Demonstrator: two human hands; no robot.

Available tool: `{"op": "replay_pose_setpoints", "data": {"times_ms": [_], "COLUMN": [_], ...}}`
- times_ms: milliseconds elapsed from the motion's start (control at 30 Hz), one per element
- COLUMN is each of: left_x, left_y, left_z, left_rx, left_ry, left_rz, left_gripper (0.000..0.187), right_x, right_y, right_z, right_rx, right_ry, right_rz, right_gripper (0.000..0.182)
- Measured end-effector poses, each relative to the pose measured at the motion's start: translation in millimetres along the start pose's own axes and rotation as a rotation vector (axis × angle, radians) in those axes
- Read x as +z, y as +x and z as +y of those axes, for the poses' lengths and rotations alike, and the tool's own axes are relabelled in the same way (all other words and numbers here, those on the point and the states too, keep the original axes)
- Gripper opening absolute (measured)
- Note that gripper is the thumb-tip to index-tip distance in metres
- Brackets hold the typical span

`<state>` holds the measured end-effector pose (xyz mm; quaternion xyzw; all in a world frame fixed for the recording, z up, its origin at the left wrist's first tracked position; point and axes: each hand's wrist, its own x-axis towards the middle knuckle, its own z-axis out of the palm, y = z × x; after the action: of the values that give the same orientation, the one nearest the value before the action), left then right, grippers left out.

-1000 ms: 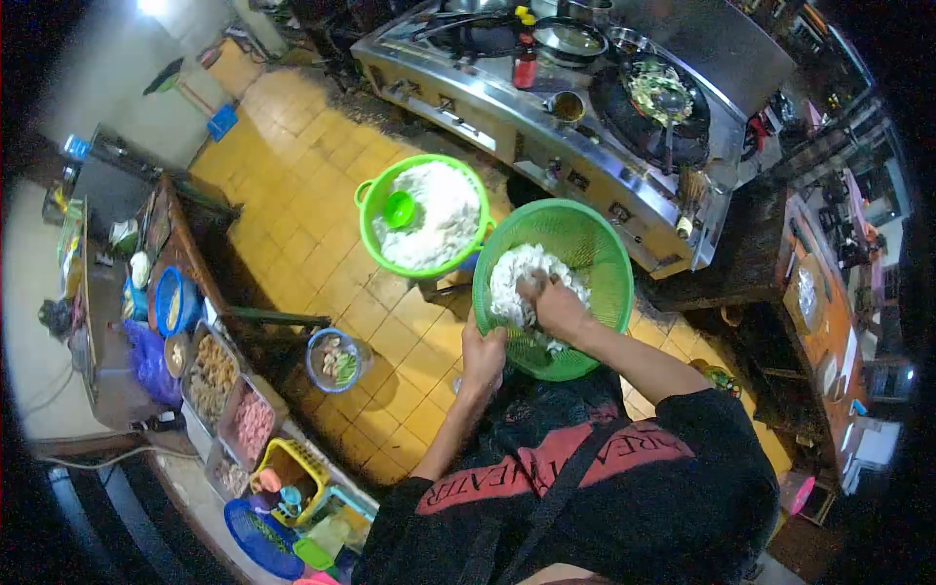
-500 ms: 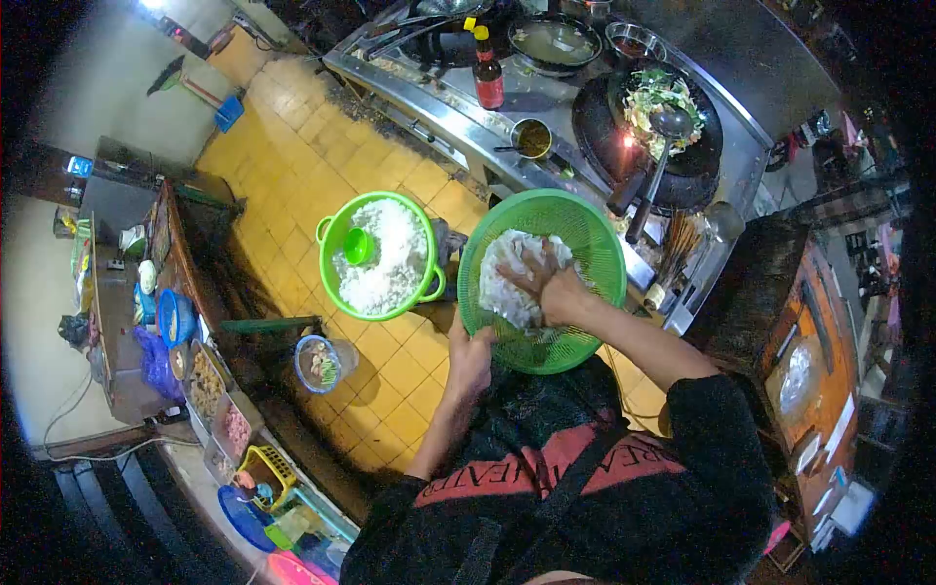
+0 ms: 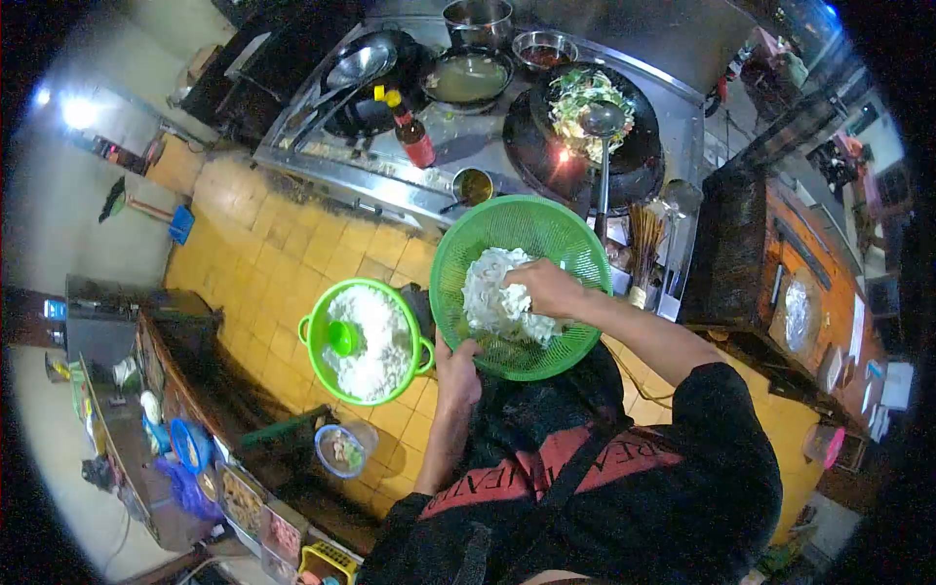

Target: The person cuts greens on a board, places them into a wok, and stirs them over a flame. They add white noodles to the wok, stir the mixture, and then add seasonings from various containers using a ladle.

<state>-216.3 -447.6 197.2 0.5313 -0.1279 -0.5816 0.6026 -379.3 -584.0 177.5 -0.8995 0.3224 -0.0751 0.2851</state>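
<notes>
The left hand (image 3: 456, 369) grips the near rim of a green colander (image 3: 575, 234), holding it up in front of the stove (image 3: 458, 127). The right hand (image 3: 546, 289) presses closed into the white noodles (image 3: 492, 292) inside it. A green pot of rice (image 3: 370, 341) sits just left, over the yellow tiled floor (image 3: 292, 244).
</notes>
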Motion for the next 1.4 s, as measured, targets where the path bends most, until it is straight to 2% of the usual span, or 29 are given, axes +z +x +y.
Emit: {"op": "replay_pose_setpoints", "data": {"times_ms": [100, 133, 167, 233, 267, 333, 400, 433, 467, 533, 567, 600, 667, 700, 767, 800, 833, 867, 933, 967, 1033, 1067, 1133, 1167, 1233, 1267, 1300, 1367, 1400], "left_x": [11, 20, 28, 42, 52, 68, 83, 87, 91, 103, 111, 118, 133, 138, 138, 140, 153, 159, 166, 169, 174, 175, 177, 175, 171, 172, 174, 179, 181], "left_y": [20, 24, 28, 39, 49, 67, 82, 92, 100, 114, 121, 128, 141, 146, 159, 166, 165, 166, 168, 171, 173, 169, 172, 173, 176, 175, 173, 167, 164], "left_z": [4, 9, 22, 29, 33, 34, 46, 43, 42, 45, 46, 47, 52, 54, 49, 47, 55, 57, 59, 61, 62, 63, 62, 61, 54, 54, 53, 57, 58], "left_rx": [0.058, 0.101, 0.098, 0.085, 0.09, 0.151, 0.102, 0.15, 0.16, 0.173, 0.223, 0.226, 0.227, 0.238, 0.235, 0.229, 0.249, 0.243, 0.155, 0.193, 0.164, 0.134, 0.127, 0.153, 0.217, 0.215, 0.199, 0.208, 0.209], "left_ry": [0.03, 0.012, 0.234, 0.249, 0.262, 0.118, 0.137, 0.079, 0.079, 0.14, 0.09, 0.089, 0.06, 0.061, 0.089, 0.12, 0.059, 0.062, 0.036, 0.069, 0.084, 0.098, 0.081, 0.1, 0.104, 0.111, 0.133, 0.182, 0.185], "left_rz": [-0.014, -0.037, 0.001, 0.024, 0.017, 0.024, -0.013, -0.016, -0.027, 0.066, 0.03, 0.028, 0.064, 0.056, 0.087, 0.116, 0.061, 0.071, 0.157, 0.15, 0.18, 0.196, 0.192, 0.149, 0.079, 0.082, 0.11, 0.102, 0.092], "left_gripper": [0.059, 0.058, 0.056, 0.055, 0.055, 0.052, 0.05, 0.048, 0.048, 0.047, 0.047, 0.047, 0.047, 0.047, 0.047, 0.048, 0.051, 0.051, 0.052, 0.05, 0.049, 0.048, 0.048, 0.048, 0.048, 0.048, 0.048, 0.051, 0.051], "right_x": [-69, -90, -106, -142, -152, -197, -230, -253, -274, -302, -311, -315, -315, -301, -261, -234, -202, -211, -205, -204, -198, -211, -230, -240, -247, -240, -243, -210, -186], "right_y": [9, 14, 18, 29, 36, 44, 51, 53, 54, 62, 66, 69, 77, 84, 94, 100, 104, 95, 95, 99, 97, 95, 93, 93, 96, 101, 102, 114, 124], "right_z": [-20, -18, -14, -1, 12, 13, 21, 26, 22, 48, 78, 102, 147, 174, 245, 293, 345, 315, 328, 335, 349, 316, 280, 257, 214, 203, 185, 166, 161], "right_rx": [0.085, 0.028, -0.025, 0.052, -0.051, -0.062, 0.067, 0.07, 0.206, 0.074, -0.056, -0.059, 0.165, -0.003, 0.132, 0.319, 0.372, 0.525, 0.697, 0.694, 0.411, 0.411, 0.269, 0.267, 0.108, -0.035, -0.059, -0.254, -0.276], "right_ry": [0.235, 0.236, 0.247, 0.366, 0.462, 0.505, 0.801, 0.98, 1.064, 1.104, 1.205, 1.203, 1.229, 1.199, 1.111, 0.896, 0.562, 0.122, -0.188, -0.177, -0.181, -0.044, 0.231, 0.243, 0.383, 0.39, 0.359, 0.206, 0.01], "right_rz": [0.082, 0.174, 0.258, 0.318, 0.457, 0.533, 0.707, 0.708, 0.805, 1.015, 0.998, 0.999, 1.155, 1.207, 1.202, 1.163, 1.0, 0.658, 0.3, 0.294, 0.501, 0.61, 0.665, 0.662, 0.703, 0.651, 0.351, 0.224, 0.132], "right_gripper": [0.044, 0.044, 0.044, 0.045, 0.045, 0.042, 0.037, 0.037, 0.036, 0.037, 0.04, 0.04, 0.044, 0.045, 0.042, 0.041, 0.036, 0.037, 0.032, 0.032, 0.027, 0.021, 0.019, 0.019, 0.017, 0.016, 0.027, 0.047, 0.059]}}
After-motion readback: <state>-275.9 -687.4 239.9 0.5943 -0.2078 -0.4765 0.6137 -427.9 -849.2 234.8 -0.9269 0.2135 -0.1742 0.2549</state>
